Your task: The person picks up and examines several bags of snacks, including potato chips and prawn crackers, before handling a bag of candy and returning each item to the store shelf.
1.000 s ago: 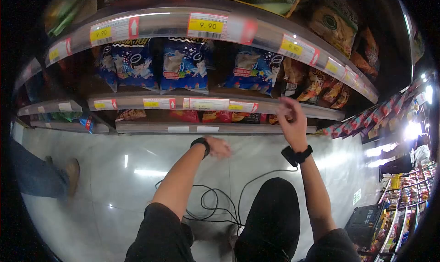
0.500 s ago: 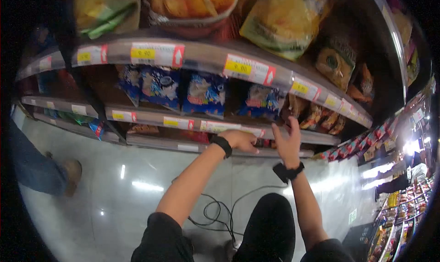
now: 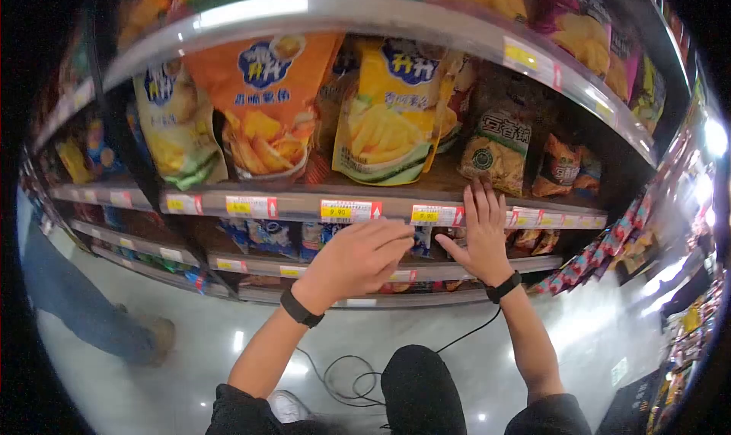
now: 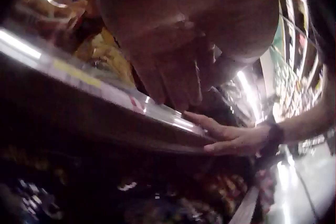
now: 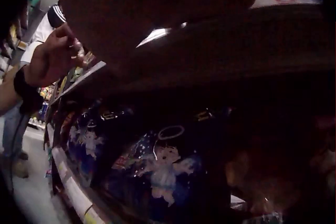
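Presently laying right hand (image 3: 486,241) against the shelf edge (image 3: 298,204), right of centre in the head view; extending fingers straight, setting thumb wide, gripping nothing. Placing fingertips at the lower edge of a clear snack pack (image 3: 495,149), found in the upper half of the frame, right of centre; not showing clearly whether touching it. Hovering with left hand (image 3: 356,258) at mid-frame, before the price tags (image 3: 349,212); pointing fingers rightward, close together, slightly bent, holding nothing visible.

Displaying on the same shelf: orange bag (image 3: 266,107), upper left of centre; yellow bag (image 3: 388,130), upper centre; small orange pack (image 3: 557,167), upper right. Displaying beneath, partly behind both hands: blue packs (image 3: 274,237).

Probably working at an early step: reaching in to the shelved goods, not yet lifting any. Leaving the choice of item uncertain. Likely calling next for sliding right fingertips over the shelf edge and curling them round the clear snack pack, or squaring it up; calling also for a light touch, probably crumpling easily under pressure.
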Action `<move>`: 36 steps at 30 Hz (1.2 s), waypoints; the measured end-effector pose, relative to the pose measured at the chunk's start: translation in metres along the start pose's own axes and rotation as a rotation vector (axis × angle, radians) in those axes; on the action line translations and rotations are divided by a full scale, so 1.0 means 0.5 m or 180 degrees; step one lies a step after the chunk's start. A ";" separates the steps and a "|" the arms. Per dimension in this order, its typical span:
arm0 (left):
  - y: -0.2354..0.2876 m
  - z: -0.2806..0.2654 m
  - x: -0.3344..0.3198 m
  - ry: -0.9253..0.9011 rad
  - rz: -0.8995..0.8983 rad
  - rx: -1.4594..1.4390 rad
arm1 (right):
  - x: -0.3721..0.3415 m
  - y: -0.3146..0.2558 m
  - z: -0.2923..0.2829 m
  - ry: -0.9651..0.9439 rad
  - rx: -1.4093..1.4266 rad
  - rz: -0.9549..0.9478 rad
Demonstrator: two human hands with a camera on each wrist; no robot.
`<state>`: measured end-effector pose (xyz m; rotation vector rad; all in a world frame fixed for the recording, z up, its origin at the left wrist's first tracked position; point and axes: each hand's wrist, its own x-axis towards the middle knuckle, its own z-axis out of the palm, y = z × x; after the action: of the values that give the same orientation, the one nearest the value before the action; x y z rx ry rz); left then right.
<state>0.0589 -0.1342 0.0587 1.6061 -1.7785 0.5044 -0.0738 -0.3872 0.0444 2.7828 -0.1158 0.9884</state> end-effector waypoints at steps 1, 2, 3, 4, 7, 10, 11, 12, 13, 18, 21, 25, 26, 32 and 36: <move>0.010 -0.022 0.010 -0.0172 -0.0100 0.0272 | -0.002 -0.002 0.000 -0.0049 0.0014 0.0012; 0.027 -0.038 0.019 -0.0345 -0.0192 0.0518 | -0.004 0.001 -0.003 -0.0067 0.0090 0.0026; 0.042 -0.053 0.032 -0.0471 -0.0253 0.0769 | -0.004 0.006 -0.005 -0.0063 0.0144 0.0061; 0.046 -0.064 0.031 -0.0872 -0.0418 0.0891 | -0.004 0.007 -0.004 -0.0069 0.0182 0.0093; 0.074 -0.078 0.038 -0.1041 -0.1032 0.1131 | -0.004 0.003 -0.015 -0.0022 0.0328 0.0170; 0.095 -0.063 0.039 -0.1406 -0.1152 0.1213 | -0.008 -0.001 -0.032 0.0064 0.0459 0.0168; 0.099 -0.059 0.038 -0.1372 -0.1190 0.1195 | -0.006 -0.003 -0.037 0.0022 0.0421 0.0195; 0.101 -0.053 0.037 -0.1502 -0.1290 0.1172 | -0.008 -0.004 -0.039 -0.0012 0.0391 0.0210; 0.101 -0.044 0.035 -0.1425 -0.1284 0.1180 | -0.007 -0.005 -0.039 -0.0035 0.0363 0.0218; 0.113 -0.017 0.019 -0.1167 -0.1380 0.1270 | -0.006 -0.008 -0.037 -0.0080 0.0367 0.0218; 0.130 -0.022 0.014 -0.0994 -0.1459 0.1121 | -0.005 -0.012 -0.047 -0.0070 0.0391 0.0207; 0.137 -0.045 0.003 -0.0493 -0.1642 0.0735 | -0.005 -0.021 -0.051 -0.0068 0.0434 0.0232; 0.137 -0.052 -0.002 -0.0344 -0.1694 0.0689 | -0.007 -0.022 -0.043 -0.0074 0.0396 0.0231; 0.137 -0.106 -0.018 0.0426 -0.2008 0.0539 | 0.002 -0.058 -0.056 -0.0182 0.0575 0.0556; 0.113 -0.151 -0.026 0.1314 -0.1988 0.0357 | 0.004 -0.064 -0.052 -0.0151 0.0649 0.0680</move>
<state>0.0208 -0.0640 0.1106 1.8581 -0.8977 0.5815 -0.0842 -0.3505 0.0606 3.0308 -0.3440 1.0347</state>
